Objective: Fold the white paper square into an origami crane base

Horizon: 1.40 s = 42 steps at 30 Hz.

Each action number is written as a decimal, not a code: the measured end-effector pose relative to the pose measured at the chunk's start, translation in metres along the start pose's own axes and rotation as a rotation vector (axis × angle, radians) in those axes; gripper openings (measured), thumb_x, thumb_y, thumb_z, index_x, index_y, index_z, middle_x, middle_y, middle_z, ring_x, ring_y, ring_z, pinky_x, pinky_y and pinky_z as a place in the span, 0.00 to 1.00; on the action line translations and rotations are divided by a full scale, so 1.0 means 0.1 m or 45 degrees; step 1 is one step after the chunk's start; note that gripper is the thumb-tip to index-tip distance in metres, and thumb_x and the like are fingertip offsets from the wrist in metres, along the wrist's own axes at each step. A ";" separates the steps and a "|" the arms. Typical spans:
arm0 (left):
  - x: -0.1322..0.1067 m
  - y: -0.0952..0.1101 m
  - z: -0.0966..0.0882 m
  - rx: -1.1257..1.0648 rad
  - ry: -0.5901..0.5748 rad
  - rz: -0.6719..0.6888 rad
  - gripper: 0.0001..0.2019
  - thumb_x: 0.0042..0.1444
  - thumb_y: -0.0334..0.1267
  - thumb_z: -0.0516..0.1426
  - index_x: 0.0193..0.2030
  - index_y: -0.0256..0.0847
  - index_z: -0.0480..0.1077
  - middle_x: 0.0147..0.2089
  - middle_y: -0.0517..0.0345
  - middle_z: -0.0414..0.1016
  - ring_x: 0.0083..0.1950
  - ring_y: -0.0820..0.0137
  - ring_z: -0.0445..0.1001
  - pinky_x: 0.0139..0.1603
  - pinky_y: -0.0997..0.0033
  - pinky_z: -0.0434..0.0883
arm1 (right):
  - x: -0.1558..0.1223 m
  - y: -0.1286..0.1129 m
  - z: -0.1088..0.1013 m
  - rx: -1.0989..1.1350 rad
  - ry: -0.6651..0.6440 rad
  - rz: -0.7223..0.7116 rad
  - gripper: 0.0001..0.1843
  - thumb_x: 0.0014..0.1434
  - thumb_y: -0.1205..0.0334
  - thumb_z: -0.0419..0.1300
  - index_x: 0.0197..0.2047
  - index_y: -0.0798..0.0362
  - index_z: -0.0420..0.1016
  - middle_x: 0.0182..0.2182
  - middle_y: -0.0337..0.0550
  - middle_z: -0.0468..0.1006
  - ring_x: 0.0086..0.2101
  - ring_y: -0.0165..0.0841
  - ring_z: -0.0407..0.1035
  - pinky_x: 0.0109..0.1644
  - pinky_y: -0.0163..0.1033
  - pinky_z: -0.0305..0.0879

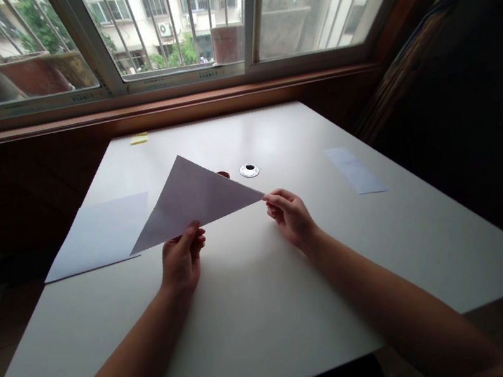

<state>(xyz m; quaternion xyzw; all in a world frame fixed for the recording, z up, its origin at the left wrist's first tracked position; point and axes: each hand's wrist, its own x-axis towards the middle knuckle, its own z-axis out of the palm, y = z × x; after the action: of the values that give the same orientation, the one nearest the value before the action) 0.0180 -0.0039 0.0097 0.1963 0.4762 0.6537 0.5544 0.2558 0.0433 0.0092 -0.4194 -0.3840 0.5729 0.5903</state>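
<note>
A sheet of paper folded into a triangle (pixel 192 195) is held up above the white table, one corner pointing away from me. My left hand (pixel 183 258) pinches its near long edge, thumb on top and fingers underneath. With thumb and fingertips, my right hand (pixel 291 215) grips the right-hand corner. The triangle's left corner reaches over the edge of a stack of white paper (pixel 99 233). Just behind the triangle, a small brown round object (pixel 223 174) is partly hidden by it.
The white table (pixel 256 329) stands below a barred window (pixel 175 21). A narrow paper strip (pixel 354 170) lies on the right, and a yellow sticky note (pixel 139 138) is at the far left edge. Near the middle sits a round silvery piece with a dark centre (pixel 249 170).
</note>
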 end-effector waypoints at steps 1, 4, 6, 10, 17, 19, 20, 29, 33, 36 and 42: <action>0.00 0.00 -0.01 -0.011 0.007 0.005 0.16 0.37 0.39 0.73 0.31 0.34 0.77 0.26 0.59 0.77 0.24 0.80 0.73 0.25 0.83 0.71 | 0.00 0.01 0.00 -0.001 0.004 0.004 0.11 0.48 0.56 0.70 0.28 0.51 0.74 0.24 0.35 0.66 0.25 0.26 0.57 0.30 0.36 0.55; 0.01 0.00 -0.01 -0.040 0.014 0.024 0.16 0.37 0.38 0.74 0.31 0.33 0.77 0.26 0.59 0.77 0.24 0.81 0.72 0.24 0.84 0.70 | 0.00 0.02 -0.01 0.009 0.054 -0.037 0.12 0.51 0.54 0.67 0.37 0.48 0.75 0.31 0.36 0.70 0.28 0.27 0.62 0.33 0.36 0.60; 0.02 0.00 -0.01 -0.056 0.015 0.024 0.16 0.37 0.38 0.74 0.30 0.33 0.77 0.25 0.59 0.76 0.23 0.82 0.71 0.24 0.85 0.69 | -0.02 0.01 -0.01 -0.069 0.152 -0.165 0.15 0.55 0.52 0.64 0.45 0.45 0.72 0.37 0.37 0.71 0.32 0.29 0.65 0.37 0.36 0.63; 0.02 -0.01 0.00 -0.043 0.015 -0.004 0.15 0.38 0.38 0.73 0.30 0.33 0.76 0.25 0.60 0.76 0.23 0.83 0.70 0.24 0.87 0.68 | -0.12 -0.04 0.00 -0.557 0.250 -0.669 0.12 0.60 0.53 0.61 0.46 0.46 0.70 0.44 0.43 0.71 0.39 0.33 0.67 0.44 0.42 0.67; -0.03 -0.02 0.02 0.047 -0.135 -0.082 0.15 0.42 0.41 0.72 0.30 0.33 0.76 0.26 0.57 0.77 0.24 0.81 0.71 0.23 0.85 0.67 | -0.27 -0.02 0.15 -1.473 -0.492 -1.361 0.13 0.61 0.61 0.65 0.49 0.43 0.77 0.47 0.44 0.77 0.51 0.41 0.66 0.56 0.48 0.63; -0.04 -0.03 0.01 0.075 -0.190 -0.119 0.15 0.43 0.42 0.72 0.30 0.33 0.76 0.27 0.56 0.77 0.24 0.80 0.71 0.24 0.84 0.67 | -0.28 -0.01 0.19 -1.602 -0.567 -1.404 0.16 0.62 0.61 0.64 0.53 0.44 0.75 0.50 0.44 0.77 0.53 0.41 0.65 0.58 0.48 0.62; -0.05 -0.04 0.01 0.091 -0.221 -0.142 0.15 0.44 0.42 0.72 0.30 0.32 0.76 0.27 0.56 0.77 0.24 0.80 0.71 0.24 0.84 0.67 | -0.28 -0.01 0.21 -1.636 -0.568 -1.425 0.16 0.62 0.62 0.63 0.54 0.45 0.75 0.51 0.45 0.77 0.54 0.41 0.65 0.59 0.48 0.61; -0.12 -0.04 0.02 0.295 -0.420 -0.131 0.20 0.50 0.52 0.67 0.35 0.33 0.77 0.30 0.52 0.79 0.26 0.74 0.75 0.26 0.77 0.70 | -0.26 -0.06 0.21 -1.632 -0.488 -1.620 0.14 0.63 0.69 0.62 0.51 0.47 0.76 0.45 0.39 0.82 0.45 0.36 0.71 0.53 0.46 0.64; -0.22 0.00 0.00 0.623 -0.553 0.281 0.16 0.59 0.50 0.61 0.37 0.37 0.77 0.32 0.54 0.79 0.27 0.71 0.76 0.29 0.71 0.73 | -0.25 -0.06 0.19 -1.659 -0.423 -1.620 0.13 0.63 0.68 0.62 0.50 0.47 0.77 0.44 0.39 0.83 0.43 0.36 0.70 0.51 0.46 0.64; -0.28 0.04 -0.03 0.988 -0.508 1.069 0.06 0.59 0.40 0.63 0.41 0.43 0.78 0.33 0.57 0.76 0.31 0.71 0.73 0.36 0.68 0.73 | -0.26 -0.06 0.19 -1.687 -0.434 -1.629 0.12 0.63 0.68 0.62 0.49 0.48 0.77 0.44 0.39 0.83 0.42 0.36 0.70 0.50 0.46 0.64; -0.26 0.13 -0.05 1.703 -0.409 1.861 0.15 0.56 0.35 0.66 0.50 0.49 0.77 0.42 0.54 0.78 0.46 0.62 0.70 0.48 0.59 0.68 | -0.31 -0.08 0.23 -1.731 -0.491 -1.656 0.12 0.64 0.69 0.61 0.50 0.50 0.77 0.45 0.39 0.82 0.42 0.36 0.70 0.51 0.46 0.64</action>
<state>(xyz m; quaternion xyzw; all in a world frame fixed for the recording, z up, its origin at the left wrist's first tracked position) 0.0153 -0.0285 0.0254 0.7977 0.4280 0.3976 -0.1495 0.2360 0.0139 0.0255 -0.2754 -0.8823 -0.1528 0.3499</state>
